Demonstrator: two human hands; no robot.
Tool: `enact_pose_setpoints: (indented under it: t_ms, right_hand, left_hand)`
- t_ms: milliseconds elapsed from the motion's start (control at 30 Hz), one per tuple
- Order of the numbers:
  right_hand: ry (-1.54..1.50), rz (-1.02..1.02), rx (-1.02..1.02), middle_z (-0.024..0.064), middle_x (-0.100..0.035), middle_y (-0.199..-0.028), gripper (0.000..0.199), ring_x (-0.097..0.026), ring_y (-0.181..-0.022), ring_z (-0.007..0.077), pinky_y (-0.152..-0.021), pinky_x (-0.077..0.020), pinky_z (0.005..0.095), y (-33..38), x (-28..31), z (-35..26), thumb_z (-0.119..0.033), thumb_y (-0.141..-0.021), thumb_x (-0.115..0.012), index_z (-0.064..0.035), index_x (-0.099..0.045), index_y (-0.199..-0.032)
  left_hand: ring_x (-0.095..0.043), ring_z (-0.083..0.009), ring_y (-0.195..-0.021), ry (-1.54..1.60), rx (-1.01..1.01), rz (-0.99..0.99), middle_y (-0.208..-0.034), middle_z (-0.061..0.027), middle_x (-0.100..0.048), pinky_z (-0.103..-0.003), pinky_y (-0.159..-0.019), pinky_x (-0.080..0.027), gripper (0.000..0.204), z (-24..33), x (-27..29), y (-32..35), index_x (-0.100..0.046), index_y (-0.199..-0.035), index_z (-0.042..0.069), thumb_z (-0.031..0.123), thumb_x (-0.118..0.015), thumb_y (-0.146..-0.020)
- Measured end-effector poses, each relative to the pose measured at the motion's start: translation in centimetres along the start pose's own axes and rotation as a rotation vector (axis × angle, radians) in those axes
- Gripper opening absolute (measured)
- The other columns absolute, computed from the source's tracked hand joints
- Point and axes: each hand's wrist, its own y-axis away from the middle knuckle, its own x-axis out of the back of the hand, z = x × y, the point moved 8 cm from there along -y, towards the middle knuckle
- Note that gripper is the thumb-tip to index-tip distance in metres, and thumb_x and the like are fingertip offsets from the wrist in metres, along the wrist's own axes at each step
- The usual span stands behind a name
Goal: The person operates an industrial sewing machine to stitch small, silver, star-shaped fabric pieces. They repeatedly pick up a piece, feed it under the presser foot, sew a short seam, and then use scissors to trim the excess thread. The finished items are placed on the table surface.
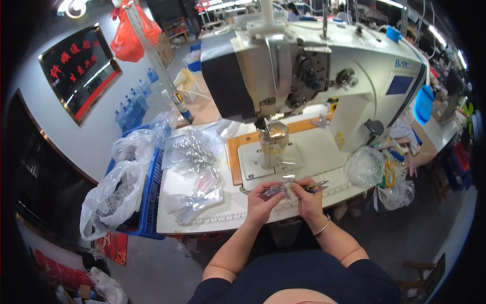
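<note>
At the left of the frame, a blue crate [150,202] is seen hanging at the edge of the white table [212,223]. Clear plastic bags [114,195] filled with small silvery parts are kept in it, probably so that stock stays within reach but off the working surface. Just right of it, in the middle left, an opened bag of shiny metal pieces [192,151] is spread flat on the table, and below it some transparent plastic pieces [200,195] are laid in a loose pile, near the hands.

In the lower centre, the left hand [261,200] is closed around a small transparent piece [277,191], which is pinched between thumb and fingers and is held just above the table edge, in front of the sewing machine [314,76]. The right hand [307,195] touches the same piece from the other side, and small snips with a blue-green handle [318,187] are kept in its fingers; it seems they are held ready while the piece is turned. The piece is kept close under the presser foot [273,139], though not yet beneath it.

At the right, more clear bags [365,167] lie beside the machine base.
</note>
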Motion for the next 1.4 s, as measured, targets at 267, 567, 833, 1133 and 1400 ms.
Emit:
enact_pose_setpoints:
  t_ms: [267, 567, 833, 1133, 1400]
  right_hand:
    - [-0.199, 0.088, 0.036, 0.0016, -0.058, -0.073, 0.011, -0.048, -0.059, 0.0068, -0.054, -0.0391, 0.0178, -6.8, -1.2, -2.0, -0.001, -0.077, -0.066, -0.0013, -0.059, -0.085]
    - [-0.153, 0.041, -0.122, 0.0009, -0.057, -0.069, 0.008, -0.046, -0.054, 0.0064, -0.048, -0.0347, 0.0181, -7.6, -5.1, -1.3, -0.005, -0.075, -0.068, -0.0029, -0.060, -0.077]
    - [0.209, 0.147, 0.163, 0.0032, -0.060, -0.072, 0.010, -0.053, -0.063, 0.0069, -0.059, -0.0436, 0.0202, -8.8, -7.0, -3.1, -0.004, -0.074, -0.068, 0.0005, -0.059, -0.076]
    - [0.707, 0.157, 0.481, 0.0052, -0.050, -0.076, 0.012, -0.046, -0.082, 0.0202, -0.074, -0.0379, 0.0313, -9.8, -8.3, -5.0, -0.012, -0.068, -0.071, -0.0057, -0.060, -0.070]
    - [0.580, 0.089, 0.523, 0.0045, -0.046, -0.080, 0.008, -0.043, -0.083, 0.0198, -0.076, -0.0355, 0.0309, -10.5, -7.6, -4.6, -0.010, -0.068, -0.068, -0.0057, -0.062, -0.069]
  left_hand:
    - [-0.058, -0.0087, -0.074, -0.364, -0.068, 0.041, -0.087, -0.0064, -0.063, -0.020, -0.065, -0.048, 0.027, 4.7, -2.6, -8.2, -0.060, -0.099, -0.003, 0.006, -0.070, -0.076]
    - [-0.060, -0.0134, -0.077, 0.090, 0.223, 0.084, -0.088, -0.0058, -0.061, -0.029, -0.071, -0.053, 0.023, 5.2, 0.1, -9.1, -0.057, -0.094, 0.002, 0.008, -0.068, -0.076]
    - [-0.062, -0.0157, -0.084, 0.049, 0.290, 0.029, -0.093, -0.0076, -0.062, -0.030, -0.079, -0.051, 0.023, 7.1, 1.5, -11.1, -0.056, -0.098, 0.000, 0.009, -0.065, -0.078]
    - [-0.062, -0.0155, -0.083, 0.031, 0.313, 0.031, -0.091, -0.0079, -0.063, -0.029, -0.079, -0.050, 0.021, 7.5, 2.4, -13.0, -0.056, -0.098, 0.000, 0.005, -0.063, -0.078]
    - [-0.060, -0.0172, -0.088, -0.020, 0.330, -0.017, -0.093, -0.0088, -0.062, -0.030, -0.080, -0.050, 0.024, 7.5, 2.7, -13.6, -0.056, -0.099, -0.001, 0.005, -0.065, -0.078]
